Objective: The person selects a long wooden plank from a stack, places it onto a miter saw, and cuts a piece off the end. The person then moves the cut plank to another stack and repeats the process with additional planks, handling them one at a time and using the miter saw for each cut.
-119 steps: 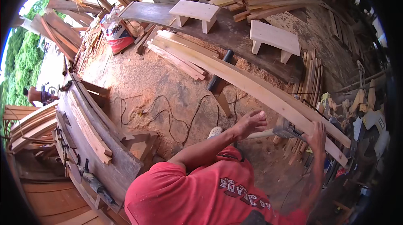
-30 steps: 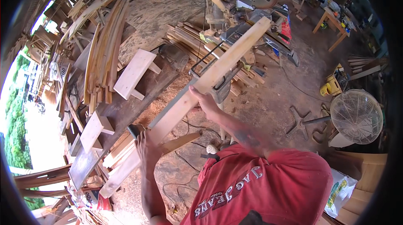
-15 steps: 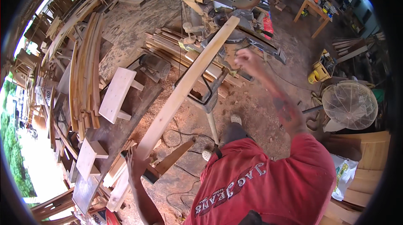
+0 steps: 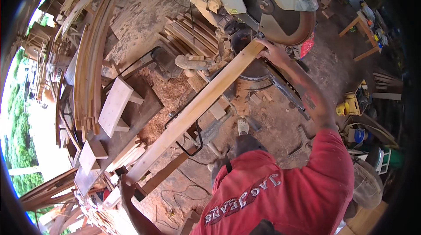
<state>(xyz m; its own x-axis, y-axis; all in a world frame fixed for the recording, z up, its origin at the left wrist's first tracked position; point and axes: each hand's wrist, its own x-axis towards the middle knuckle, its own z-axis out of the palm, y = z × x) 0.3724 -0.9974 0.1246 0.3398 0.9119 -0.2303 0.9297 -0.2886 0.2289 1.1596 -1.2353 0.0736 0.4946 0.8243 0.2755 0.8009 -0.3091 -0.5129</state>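
Note:
A long pale wooden board (image 4: 199,105) runs diagonally from the lower left up to the miter saw (image 4: 272,7). My left hand (image 4: 127,187) is closed on the board near its lower-left end; its fingers are partly hidden. At the other end my right hand (image 4: 272,54) grips the board's edge, just below the saw's round blade and guard. A black metal support frame (image 4: 199,136) passes beneath the board's middle. The saw's dark base (image 4: 258,78) shows under the far end.
Two small pale wooden stools (image 4: 115,105) rest on a dark bench at left, beside long stacked planks (image 4: 90,64). Short lumber (image 4: 188,35) lies behind the board. Cables (image 4: 184,191) and sawdust cover the floor. A fan (image 4: 367,184) and a yellow container (image 4: 348,107) stand at right.
My right hand has come up from the air beside the board and taken hold of its far end. The view has moved closer to the saw; my left hand stays at the near end.

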